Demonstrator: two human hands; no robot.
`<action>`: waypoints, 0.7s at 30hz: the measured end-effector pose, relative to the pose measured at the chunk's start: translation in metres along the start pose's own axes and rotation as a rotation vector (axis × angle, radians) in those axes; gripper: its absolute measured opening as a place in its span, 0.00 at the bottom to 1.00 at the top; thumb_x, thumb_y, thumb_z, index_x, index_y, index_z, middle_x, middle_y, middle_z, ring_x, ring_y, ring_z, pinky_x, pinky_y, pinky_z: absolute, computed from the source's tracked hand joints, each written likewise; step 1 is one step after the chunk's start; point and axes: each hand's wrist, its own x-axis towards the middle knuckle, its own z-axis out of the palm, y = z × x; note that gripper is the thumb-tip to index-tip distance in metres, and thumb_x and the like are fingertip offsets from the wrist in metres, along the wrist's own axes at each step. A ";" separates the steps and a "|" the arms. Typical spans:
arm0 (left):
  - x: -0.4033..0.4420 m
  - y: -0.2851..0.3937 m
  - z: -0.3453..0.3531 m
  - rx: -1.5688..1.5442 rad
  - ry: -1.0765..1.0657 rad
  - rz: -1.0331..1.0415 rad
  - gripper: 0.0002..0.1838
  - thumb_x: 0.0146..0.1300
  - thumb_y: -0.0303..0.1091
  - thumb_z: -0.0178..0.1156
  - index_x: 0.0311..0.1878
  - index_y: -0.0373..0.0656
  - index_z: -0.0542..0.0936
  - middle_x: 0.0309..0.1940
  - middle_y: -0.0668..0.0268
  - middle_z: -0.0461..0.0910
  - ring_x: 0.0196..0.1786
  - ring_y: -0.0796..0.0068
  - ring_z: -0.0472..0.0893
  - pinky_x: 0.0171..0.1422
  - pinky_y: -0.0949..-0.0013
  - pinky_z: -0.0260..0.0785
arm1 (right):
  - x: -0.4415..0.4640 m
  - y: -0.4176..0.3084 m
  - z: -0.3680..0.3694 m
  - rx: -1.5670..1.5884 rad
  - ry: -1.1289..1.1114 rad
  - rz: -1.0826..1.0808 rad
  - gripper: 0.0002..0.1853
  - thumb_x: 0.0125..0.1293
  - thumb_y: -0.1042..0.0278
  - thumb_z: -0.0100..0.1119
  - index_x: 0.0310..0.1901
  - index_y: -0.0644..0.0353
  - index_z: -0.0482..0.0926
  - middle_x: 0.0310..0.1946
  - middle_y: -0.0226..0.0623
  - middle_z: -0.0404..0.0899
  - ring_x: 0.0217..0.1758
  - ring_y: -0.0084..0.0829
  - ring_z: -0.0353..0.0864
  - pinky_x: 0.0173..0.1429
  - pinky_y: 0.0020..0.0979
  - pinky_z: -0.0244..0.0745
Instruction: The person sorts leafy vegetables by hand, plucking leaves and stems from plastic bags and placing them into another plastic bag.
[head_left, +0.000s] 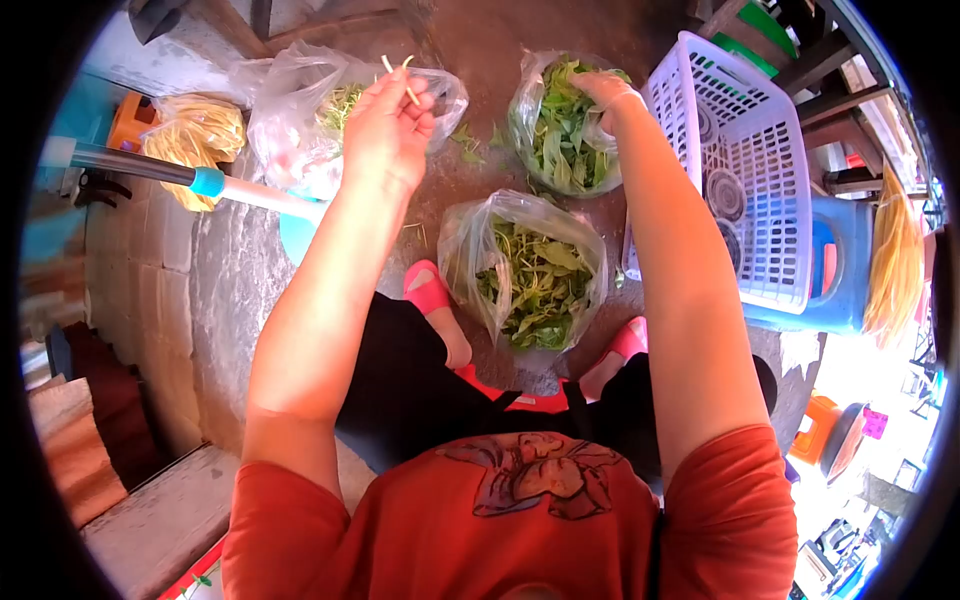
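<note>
My left hand [393,120] is raised over the edge of a clear plastic bag [290,110] at the upper left, its fingers closed on pale green stems [409,78]. Thin green stems lie inside that bag. At the upper right, my right hand [605,92] reaches onto the green leaves [565,125] in a second clear bag [522,100]; its fingertips are washed out by light and partly hidden among the leaves. A third clear bag [460,235] with leafy greens [540,285] stands between my feet.
A white plastic basket [785,190] stands at the right, beside a blue stool [850,255]. Yellow strips [200,135] hang at the upper left near a pole [140,162]. Loose leaves [467,143] lie on the floor between the two upper bags.
</note>
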 end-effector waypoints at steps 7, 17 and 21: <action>0.089 0.020 -0.071 0.109 0.154 0.036 0.04 0.64 0.29 0.55 0.40 0.41 0.73 0.28 0.64 0.76 0.25 0.74 0.76 0.23 0.77 0.62 | -0.023 -0.077 -0.057 -1.010 -0.349 -0.522 0.28 0.43 0.72 0.66 0.51 0.61 0.71 0.46 0.44 0.74 0.50 0.41 0.74 0.50 0.35 0.72; 0.124 0.021 -0.084 0.363 0.413 -0.119 0.24 0.60 0.30 0.57 0.58 0.36 0.65 0.58 0.51 0.65 0.59 0.54 0.66 0.63 0.54 0.61 | -0.027 -0.101 -0.050 -1.577 -0.368 -0.632 0.13 0.46 0.75 0.63 0.36 0.62 0.76 0.31 0.46 0.76 0.41 0.42 0.78 0.39 0.36 0.73; 0.088 0.010 -0.049 0.590 0.186 -0.077 0.27 0.57 0.36 0.61 0.59 0.38 0.66 0.59 0.54 0.66 0.62 0.59 0.62 0.63 0.51 0.56 | -0.020 -0.114 -0.044 -1.621 -0.237 -0.470 0.09 0.46 0.73 0.63 0.32 0.60 0.78 0.24 0.40 0.79 0.33 0.40 0.81 0.34 0.36 0.75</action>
